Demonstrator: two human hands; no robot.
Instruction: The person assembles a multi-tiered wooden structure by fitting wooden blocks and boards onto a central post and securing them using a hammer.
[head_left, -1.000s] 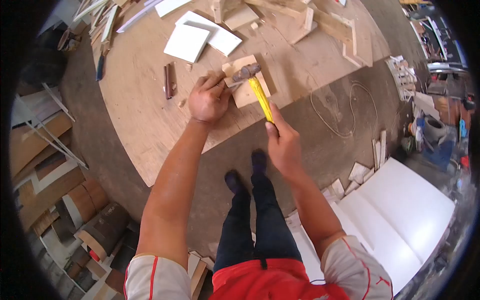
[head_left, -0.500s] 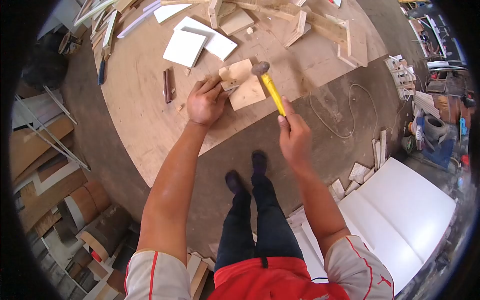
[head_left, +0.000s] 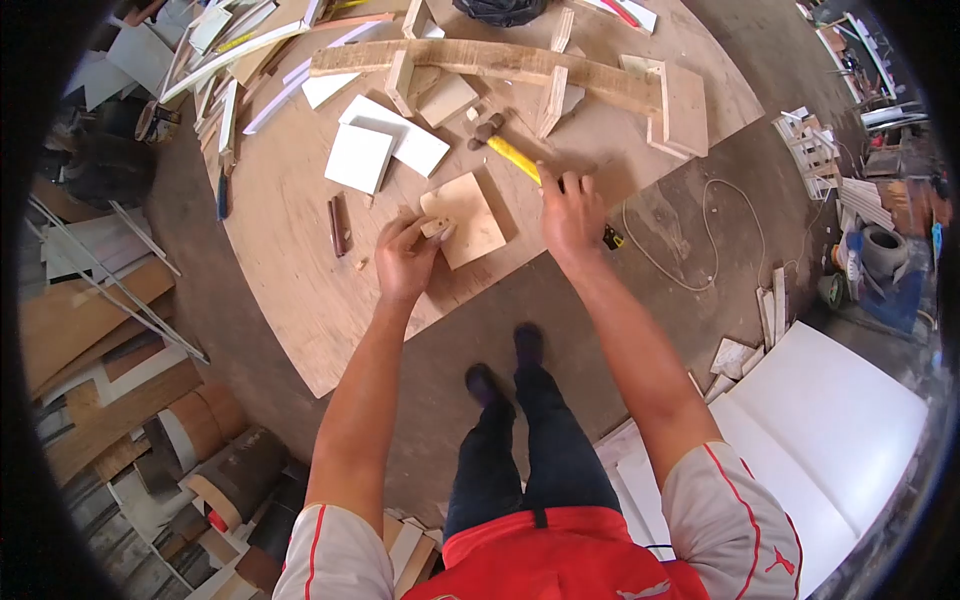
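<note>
1. Head view: hammer [head_left: 514,158] has shifted away from the square board [head_left: 480,228]; its head is now beyond the board, beside a wood scrap [head_left: 472,115]. No blow is being struck, by my judgement.
2. Square board lies near the near edge of the worktable [head_left: 300,300].
3. Left hand [head_left: 405,262]: palm down, fingers pinched on a small wood piece [head_left: 435,228] over the board's left side.
4. Right hand [head_left: 572,218]: above the near edge, closed around the hammer's yellow handle, forearm reaching forward.

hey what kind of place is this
Probably a woodworking shop: a yellow-handled hammer by the right hand, a long timber piece on the plywood worktop, and wood offcuts piled on the left.
</note>
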